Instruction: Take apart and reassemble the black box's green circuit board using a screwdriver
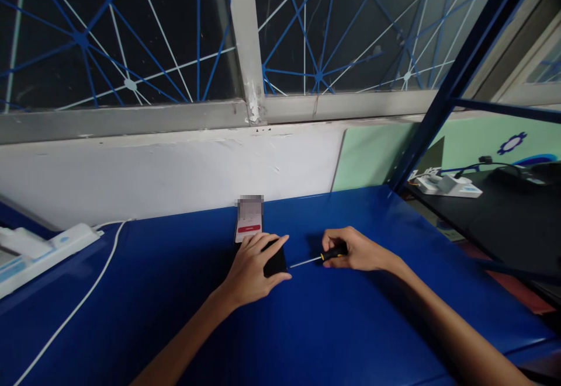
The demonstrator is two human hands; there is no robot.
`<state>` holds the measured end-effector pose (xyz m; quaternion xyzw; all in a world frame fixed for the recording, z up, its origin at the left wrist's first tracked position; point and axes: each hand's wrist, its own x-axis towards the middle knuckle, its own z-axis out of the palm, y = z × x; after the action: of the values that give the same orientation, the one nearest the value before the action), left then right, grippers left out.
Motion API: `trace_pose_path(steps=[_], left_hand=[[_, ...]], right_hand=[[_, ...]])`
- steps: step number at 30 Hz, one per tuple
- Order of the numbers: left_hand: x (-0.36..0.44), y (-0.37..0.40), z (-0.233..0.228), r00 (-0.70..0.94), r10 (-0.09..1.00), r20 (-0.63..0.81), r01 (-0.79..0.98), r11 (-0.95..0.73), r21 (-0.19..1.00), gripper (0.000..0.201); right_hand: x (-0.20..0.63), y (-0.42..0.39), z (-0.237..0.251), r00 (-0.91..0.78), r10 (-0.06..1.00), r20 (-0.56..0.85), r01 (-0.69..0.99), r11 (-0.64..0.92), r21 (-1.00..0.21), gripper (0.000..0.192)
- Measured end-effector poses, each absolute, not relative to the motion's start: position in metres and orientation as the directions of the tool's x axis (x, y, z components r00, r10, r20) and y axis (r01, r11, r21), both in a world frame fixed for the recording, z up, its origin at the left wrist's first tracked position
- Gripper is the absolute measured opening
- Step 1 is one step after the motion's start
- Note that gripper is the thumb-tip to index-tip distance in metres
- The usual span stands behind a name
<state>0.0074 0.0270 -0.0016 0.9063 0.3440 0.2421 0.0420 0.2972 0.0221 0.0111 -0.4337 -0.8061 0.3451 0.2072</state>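
My left hand [252, 269] is wrapped over a small black box-like object [275, 262] on the blue table, with fingers along its far side and the thumb along the near side. In my right hand [357, 249] is a screwdriver [326, 256] with a black and yellow handle, gripped between thumb and fingers. Its thin metal shaft points left, and the tip is at or very near the black object's right side; contact cannot be made out. Just behind my left hand a phone [249, 225] with a lit screen stands propped, its lower part covered by my fingers.
A white power strip [52, 254] lies at the left with its white cable [94, 287] running across the blue table [350, 333]. Beyond a blue metal frame post [432, 132] at right, another power strip [451, 186] rests on a black table. A white wall and windows stand behind.
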Motion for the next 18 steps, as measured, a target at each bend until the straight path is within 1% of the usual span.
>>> trace_pose_path(steps=[2, 6, 10, 13, 18], left_hand=[[0.008, 0.026, -0.004, 0.655, 0.643, 0.397, 0.606, -0.761, 0.233, 0.068], [0.008, 0.027, -0.009, 0.665, 0.648, 0.373, 0.617, -0.757, 0.216, 0.068], [0.007, 0.027, -0.011, 0.678, 0.643, 0.356, 0.613, -0.762, 0.209, 0.067], [0.007, 0.027, -0.011, 0.682, 0.641, 0.352, 0.613, -0.763, 0.204, 0.067], [0.007, 0.027, -0.011, 0.679, 0.638, 0.363, 0.611, -0.765, 0.202, 0.068]], right_hand=[[0.299, 0.025, 0.007, -0.553, 0.833, 0.006, 0.531, 0.358, -0.768, 0.026], [0.301, 0.029, 0.004, -0.596, 0.801, -0.043, 0.534, 0.356, -0.767, 0.032], [0.299, 0.029, 0.004, -0.61, 0.791, -0.041, 0.525, 0.365, -0.769, 0.04], [0.296, 0.027, 0.001, -0.601, 0.799, -0.035, 0.483, 0.328, -0.812, 0.032], [0.296, 0.028, -0.003, -0.58, 0.813, -0.039, 0.425, 0.262, -0.866, 0.031]])
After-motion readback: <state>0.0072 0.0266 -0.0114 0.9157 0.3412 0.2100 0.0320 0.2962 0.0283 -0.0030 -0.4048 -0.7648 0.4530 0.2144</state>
